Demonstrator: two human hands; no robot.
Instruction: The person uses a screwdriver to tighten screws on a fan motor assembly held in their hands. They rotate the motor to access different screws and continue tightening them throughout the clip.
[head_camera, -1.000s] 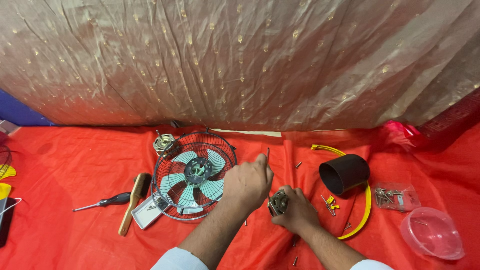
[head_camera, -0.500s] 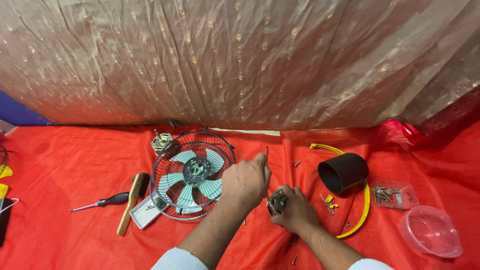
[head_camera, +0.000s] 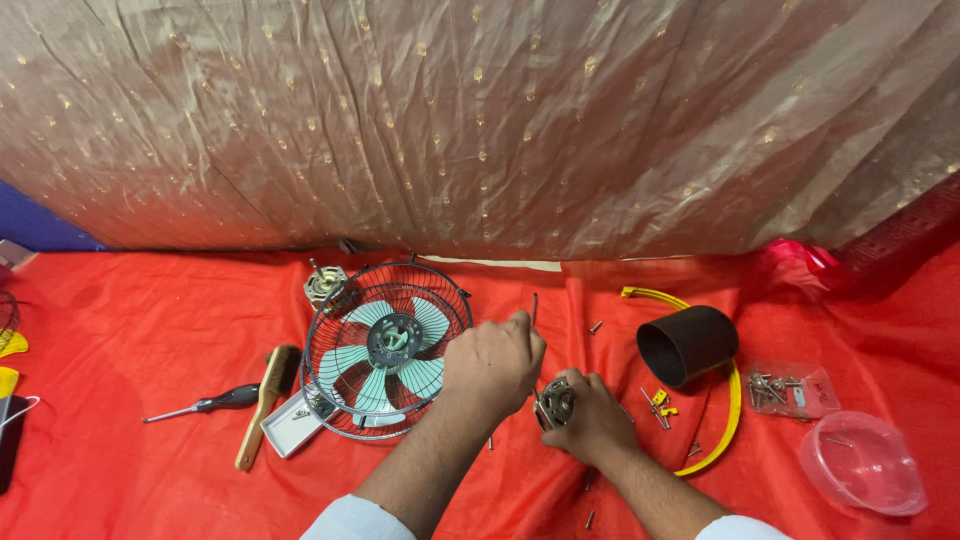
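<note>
Your right hand (head_camera: 590, 415) grips a small round metal motor part (head_camera: 556, 402) against the red cloth (head_camera: 140, 330), just below centre. Your left hand (head_camera: 493, 362) is closed around a thin dark rod (head_camera: 534, 307), whose tip rises at its 1 o'clock; this hand sits at 10 o'clock of the motor part, nearly touching it. The caged fan (head_camera: 385, 350) lies at 9 o'clock of your left hand; the black cylinder (head_camera: 688, 344) at 2 o'clock of your right.

Bright, even light w/ soft shadows; sharp centre, wide-angle bend at edges.
</note>
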